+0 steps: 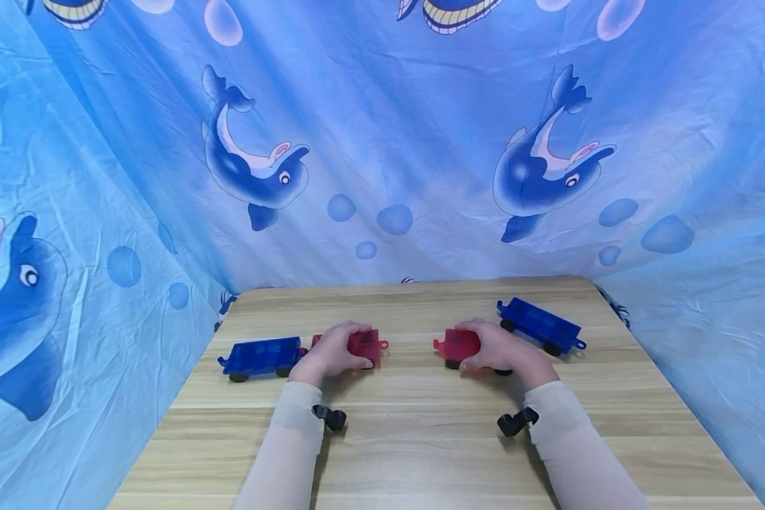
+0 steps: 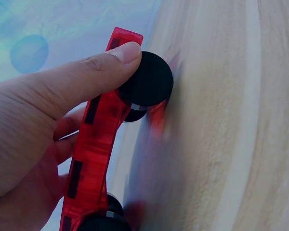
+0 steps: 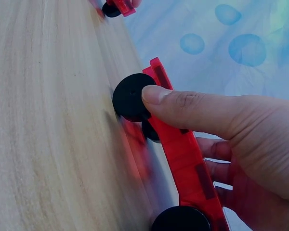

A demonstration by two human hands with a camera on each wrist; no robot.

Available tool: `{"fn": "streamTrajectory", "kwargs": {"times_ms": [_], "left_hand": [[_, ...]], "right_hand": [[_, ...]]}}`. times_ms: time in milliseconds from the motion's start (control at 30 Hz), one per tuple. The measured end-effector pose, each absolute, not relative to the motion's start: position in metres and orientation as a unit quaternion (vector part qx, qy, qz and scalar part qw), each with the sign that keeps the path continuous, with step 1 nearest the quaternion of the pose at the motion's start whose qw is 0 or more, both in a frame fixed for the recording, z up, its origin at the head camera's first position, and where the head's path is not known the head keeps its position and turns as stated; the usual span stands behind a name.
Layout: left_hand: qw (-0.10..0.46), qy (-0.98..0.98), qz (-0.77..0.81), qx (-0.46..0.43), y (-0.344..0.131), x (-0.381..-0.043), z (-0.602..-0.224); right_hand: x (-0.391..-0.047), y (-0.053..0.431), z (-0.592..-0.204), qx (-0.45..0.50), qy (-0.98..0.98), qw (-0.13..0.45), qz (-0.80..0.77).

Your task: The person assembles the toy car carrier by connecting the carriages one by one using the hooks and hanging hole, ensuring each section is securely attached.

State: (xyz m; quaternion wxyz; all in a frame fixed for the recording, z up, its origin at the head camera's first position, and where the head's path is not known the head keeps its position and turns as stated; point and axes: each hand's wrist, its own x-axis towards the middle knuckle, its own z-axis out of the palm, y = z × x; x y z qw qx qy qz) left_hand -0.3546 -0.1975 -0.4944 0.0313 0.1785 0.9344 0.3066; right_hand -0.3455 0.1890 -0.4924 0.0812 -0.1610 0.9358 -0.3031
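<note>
We see the left hand (image 1: 333, 352) pinching the left red wagon (image 1: 365, 344) and the right hand (image 1: 503, 348) pinching the right red wagon (image 1: 454, 344), fingers (image 3: 219, 149) partly closed; the 2 wagons are apart on the table (image 1: 414, 446), forearms (image 1: 283, 460) reaching forward.

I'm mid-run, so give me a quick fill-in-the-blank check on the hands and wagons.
1. The left hand grips a toy wagon coloured ____.
2. The rightmost wagon, near the right hand, is coloured ____.
3. The right hand's wagon has wheels coloured ____.
4. Altogether, the head view shows ____ wagons.

Missing words: red; blue; black; four.
</note>
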Motion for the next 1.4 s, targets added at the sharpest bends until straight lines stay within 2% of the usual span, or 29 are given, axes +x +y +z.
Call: {"fn": "streamTrajectory", "kwargs": {"times_ms": [700,1400], "left_hand": [[0.035,0.924,0.343,0.168,-0.201,-0.352,-0.488],[0.036,0.925,0.346,0.154,-0.204,-0.351,-0.488]], "right_hand": [[-0.344,0.171,-0.499,-0.157,0.94,0.053,-0.297],[-0.354,0.141,-0.5,-0.205,0.943,0.021,-0.261]]}}
